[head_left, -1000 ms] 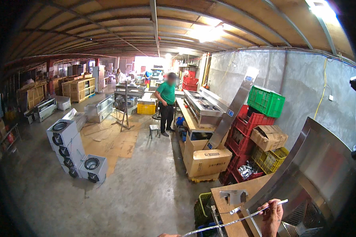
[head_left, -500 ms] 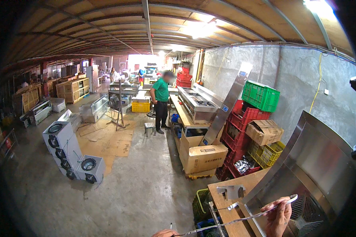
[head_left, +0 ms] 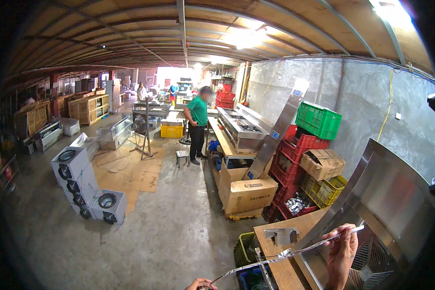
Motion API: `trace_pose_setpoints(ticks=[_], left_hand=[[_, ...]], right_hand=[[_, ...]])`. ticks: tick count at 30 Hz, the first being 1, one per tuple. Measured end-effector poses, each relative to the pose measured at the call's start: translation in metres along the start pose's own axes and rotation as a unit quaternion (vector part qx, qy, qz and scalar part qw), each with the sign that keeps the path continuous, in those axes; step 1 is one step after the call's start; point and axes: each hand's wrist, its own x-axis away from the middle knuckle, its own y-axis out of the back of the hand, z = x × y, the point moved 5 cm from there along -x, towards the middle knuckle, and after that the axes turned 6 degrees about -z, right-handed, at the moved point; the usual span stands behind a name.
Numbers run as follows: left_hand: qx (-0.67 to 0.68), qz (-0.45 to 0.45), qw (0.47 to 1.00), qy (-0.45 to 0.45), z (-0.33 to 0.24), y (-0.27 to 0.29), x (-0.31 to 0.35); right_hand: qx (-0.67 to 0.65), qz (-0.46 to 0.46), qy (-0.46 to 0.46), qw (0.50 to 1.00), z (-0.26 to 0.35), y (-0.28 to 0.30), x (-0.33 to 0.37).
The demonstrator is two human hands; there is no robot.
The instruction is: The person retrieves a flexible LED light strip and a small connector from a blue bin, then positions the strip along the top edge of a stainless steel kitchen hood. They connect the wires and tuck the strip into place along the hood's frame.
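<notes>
Metal strip, thin and long, is stretching between both hands above the wooden worktop. The right hand is pinching its far end with closed fingers beside the steel hood; the left hand is gripping the near end. Half a second ago the right end was lower.

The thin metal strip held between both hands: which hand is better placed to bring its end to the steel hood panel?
Probably the right hand. It grips the strip near its far end, directly in front of the steel hood panel. The left hand holds the other end at the lower edge of the picture, away from the panel.
</notes>
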Motion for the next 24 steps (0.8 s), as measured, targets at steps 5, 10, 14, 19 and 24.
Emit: trace_pose_setpoints(ticks=[5,10,14,19,24], left_hand=[[0.185,0.015,0.957,0.221,0.031,0.02,0.016],[0.261,0.004,0.933,0.248,0.054,0.028,0.027],[0.284,-0.046,0.919,0.268,0.074,0.036,0.034],[0.247,-0.047,0.913,0.321,0.059,0.066,0.01],[0.329,-0.046,0.906,0.261,-0.029,0.083,-0.045]], right_hand=[[-0.014,-0.005,-0.011,1.0,-0.004,0.001,-0.002],[0.001,-0.025,-0.039,0.999,-0.025,0.016,-0.006],[0.016,-0.053,-0.078,0.995,-0.058,0.039,-0.013],[0.016,-0.102,-0.182,0.978,-0.125,0.089,-0.003],[-0.098,-0.142,-0.297,0.939,-0.217,0.145,0.069]])
